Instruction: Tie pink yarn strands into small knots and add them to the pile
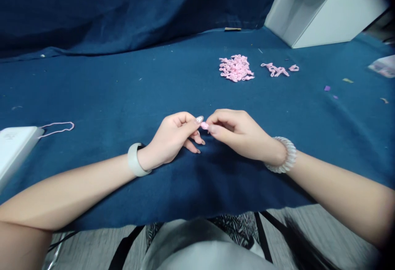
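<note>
A small pink cord knot is pinched between my two hands, just above the blue cloth near the table's front edge. My left hand grips its left side between thumb and index finger, the other fingers loosely curled below. From the right, my right hand closes thumb and index finger on the same knot. The fingertips hide most of it. Farther back lies a pile of pink looped knots, with a smaller group of similar knots to its right.
At the left edge a white box-like object has a pink cord loop sticking out. A pale storage bin stands at the back right. Small purple scraps and a plastic bag lie on the right.
</note>
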Demonstrator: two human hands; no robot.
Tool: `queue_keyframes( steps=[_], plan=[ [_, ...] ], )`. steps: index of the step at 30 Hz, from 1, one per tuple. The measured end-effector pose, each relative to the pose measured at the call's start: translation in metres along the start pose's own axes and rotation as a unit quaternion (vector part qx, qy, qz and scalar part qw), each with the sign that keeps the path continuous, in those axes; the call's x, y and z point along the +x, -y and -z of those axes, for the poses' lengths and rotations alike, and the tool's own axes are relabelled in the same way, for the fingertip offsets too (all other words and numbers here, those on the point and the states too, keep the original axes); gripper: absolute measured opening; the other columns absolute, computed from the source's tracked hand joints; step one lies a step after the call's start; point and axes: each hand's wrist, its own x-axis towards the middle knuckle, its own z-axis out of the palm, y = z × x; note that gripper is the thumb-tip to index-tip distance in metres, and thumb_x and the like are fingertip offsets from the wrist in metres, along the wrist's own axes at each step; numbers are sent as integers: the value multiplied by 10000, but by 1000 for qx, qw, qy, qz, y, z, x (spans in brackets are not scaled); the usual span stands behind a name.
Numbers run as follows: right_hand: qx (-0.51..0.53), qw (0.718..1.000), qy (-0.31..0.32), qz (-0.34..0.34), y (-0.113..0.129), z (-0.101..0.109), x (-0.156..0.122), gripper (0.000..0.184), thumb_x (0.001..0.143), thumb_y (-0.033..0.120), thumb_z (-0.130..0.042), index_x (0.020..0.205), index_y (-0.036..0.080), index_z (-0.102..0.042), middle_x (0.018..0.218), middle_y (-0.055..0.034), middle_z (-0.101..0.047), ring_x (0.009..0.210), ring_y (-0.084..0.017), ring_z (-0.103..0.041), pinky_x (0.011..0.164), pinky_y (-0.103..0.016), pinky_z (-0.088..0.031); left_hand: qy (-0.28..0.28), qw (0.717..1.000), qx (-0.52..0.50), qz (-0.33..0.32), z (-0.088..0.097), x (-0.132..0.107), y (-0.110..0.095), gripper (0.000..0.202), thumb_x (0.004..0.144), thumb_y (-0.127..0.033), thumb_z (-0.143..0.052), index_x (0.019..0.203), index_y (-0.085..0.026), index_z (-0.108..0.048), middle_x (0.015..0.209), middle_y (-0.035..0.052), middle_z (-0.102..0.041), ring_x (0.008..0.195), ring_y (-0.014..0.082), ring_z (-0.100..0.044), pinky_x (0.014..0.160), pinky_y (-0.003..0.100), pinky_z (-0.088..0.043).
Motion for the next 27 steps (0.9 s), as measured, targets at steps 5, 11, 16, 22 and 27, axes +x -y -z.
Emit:
queue_keyframes(
  steps=[5,11,16,22,27],
  plan=[
    [-39,999,-7,28,-1,-8,2,284,889,315,-545,706,115,-628,653,-4,-562,594,-68,-470,584,-212,-352,44,999,16,-4,0,-3,0,283,821,-342,-646,710,-114,-520,558,16,-614,473,99,-593,409,168,-498],
    [41,999,2,-26,-2,-6,3,316,905,308,-515,674,117,-613,613,5,-559,569,-65,-463,554,-207,-353,71,997,10,-28,5,-2,5,272,848,-339,-615,716,-121,-520,546,-1,-604,480,85,-591,406,139,-470],
    [188,976,16,-112,-4,-5,5,393,901,426,-496,667,121,-577,625,-11,-562,561,-75,-481,552,-213,-389,69,997,-7,-29,4,0,5,281,853,-340,-613,710,-116,-522,544,-9,-587,477,79,-583,415,143,-480],
    [185,974,49,-118,-6,-1,6,369,877,439,-540,696,124,-606,651,-25,-588,581,-81,-503,554,-205,-409,45,998,-41,-12,2,1,2,271,844,-324,-626,713,-109,-527,547,-21,-559,451,75,-561,414,162,-496],
    [150,981,66,-99,-10,0,5,289,879,366,-557,742,119,-621,671,-22,-596,577,-70,-504,564,-194,-410,28,997,-65,-3,2,1,2,252,855,-299,-610,710,-113,-522,544,-26,-545,439,73,-547,417,178,-505]
  ],
)
